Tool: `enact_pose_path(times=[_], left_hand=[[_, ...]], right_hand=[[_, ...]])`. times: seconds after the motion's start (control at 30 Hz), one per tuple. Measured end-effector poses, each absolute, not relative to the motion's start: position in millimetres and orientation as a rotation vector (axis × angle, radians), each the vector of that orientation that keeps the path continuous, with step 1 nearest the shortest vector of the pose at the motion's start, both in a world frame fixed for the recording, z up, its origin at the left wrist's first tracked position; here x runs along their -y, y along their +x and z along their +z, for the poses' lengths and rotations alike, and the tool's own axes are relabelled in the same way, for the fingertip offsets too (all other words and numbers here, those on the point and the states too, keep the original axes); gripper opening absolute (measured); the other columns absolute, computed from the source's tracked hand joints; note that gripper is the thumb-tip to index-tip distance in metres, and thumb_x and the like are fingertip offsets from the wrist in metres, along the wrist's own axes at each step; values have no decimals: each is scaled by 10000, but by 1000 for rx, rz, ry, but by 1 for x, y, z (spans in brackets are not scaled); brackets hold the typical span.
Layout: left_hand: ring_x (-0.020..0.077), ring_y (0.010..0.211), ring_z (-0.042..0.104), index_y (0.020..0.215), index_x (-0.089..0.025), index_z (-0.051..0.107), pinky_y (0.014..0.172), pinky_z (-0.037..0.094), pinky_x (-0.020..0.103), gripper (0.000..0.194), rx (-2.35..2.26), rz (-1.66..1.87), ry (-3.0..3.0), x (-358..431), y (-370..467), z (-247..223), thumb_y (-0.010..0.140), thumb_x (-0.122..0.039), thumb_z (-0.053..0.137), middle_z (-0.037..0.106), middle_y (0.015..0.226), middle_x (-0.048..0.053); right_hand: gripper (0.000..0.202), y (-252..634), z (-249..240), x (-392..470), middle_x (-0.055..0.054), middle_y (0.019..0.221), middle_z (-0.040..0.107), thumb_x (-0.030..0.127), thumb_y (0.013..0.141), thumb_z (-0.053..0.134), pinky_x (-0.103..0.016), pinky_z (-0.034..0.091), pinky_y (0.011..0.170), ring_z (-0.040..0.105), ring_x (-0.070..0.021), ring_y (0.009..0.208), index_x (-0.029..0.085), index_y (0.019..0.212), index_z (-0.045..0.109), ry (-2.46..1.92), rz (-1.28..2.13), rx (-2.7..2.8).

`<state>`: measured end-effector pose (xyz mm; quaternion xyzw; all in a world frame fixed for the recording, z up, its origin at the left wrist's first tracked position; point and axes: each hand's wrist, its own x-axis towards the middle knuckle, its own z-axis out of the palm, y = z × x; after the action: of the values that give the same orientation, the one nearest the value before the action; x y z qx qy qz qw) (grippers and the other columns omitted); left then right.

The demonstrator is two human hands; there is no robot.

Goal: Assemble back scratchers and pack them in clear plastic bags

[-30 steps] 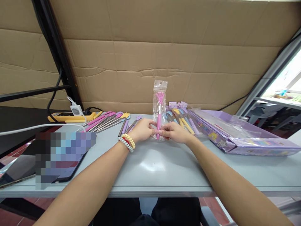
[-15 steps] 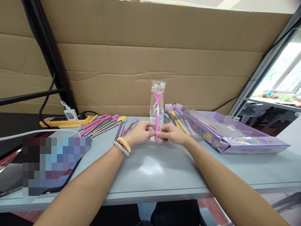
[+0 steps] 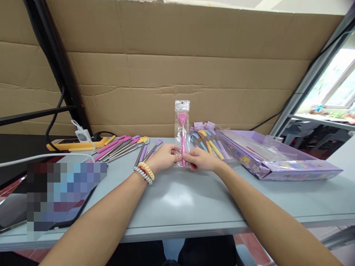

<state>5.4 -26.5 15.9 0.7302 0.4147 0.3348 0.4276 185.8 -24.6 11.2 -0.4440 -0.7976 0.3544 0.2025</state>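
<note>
Both hands meet at the frame's centre — the left hand point(image 3: 164, 157) and right hand point(image 3: 201, 159) each pinch the bottom of a clear bag point(image 3: 182, 127) that holds a pink back scratcher point(image 3: 182, 137) upright above the grey table point(image 3: 177, 199). Loose scratchers point(image 3: 124, 145) lie left of centre — a purple box point(image 3: 277, 159) at right.

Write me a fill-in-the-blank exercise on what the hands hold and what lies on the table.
1. Both hands, left hand and right hand, hold a clear bag with a ____ back scratcher inside.
2. The bag stands ____, its hang hole on top.
3. The unbagged scratchers lie to the ____ of the hands.
4. The flat box at the right is ____ in colour.

Missing words: pink; upright; left; purple
</note>
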Motion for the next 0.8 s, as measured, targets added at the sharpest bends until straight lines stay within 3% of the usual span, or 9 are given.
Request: enact_pose_path(times=[0.37,0.8], left_hand=[[78,494,390,667,-158,481,479,275,213,172,-1049,829,1862,27,7,16,667,-273,609,477,515,-46],[77,510,382,644,-156,490,501,281,218,200,-957,773,1863,23,3,12,703,-322,586,452,542,-44]], right_hand=[[485,185,13,27,13,431,461,508,832,422,-246,293,487,375,-87,435,173,484,451,-1246,770,2297],[473,185,14,27,30,443,416,521,832,418,-244,267,475,332,-79,444,174,511,427,-1225,747,2306]])
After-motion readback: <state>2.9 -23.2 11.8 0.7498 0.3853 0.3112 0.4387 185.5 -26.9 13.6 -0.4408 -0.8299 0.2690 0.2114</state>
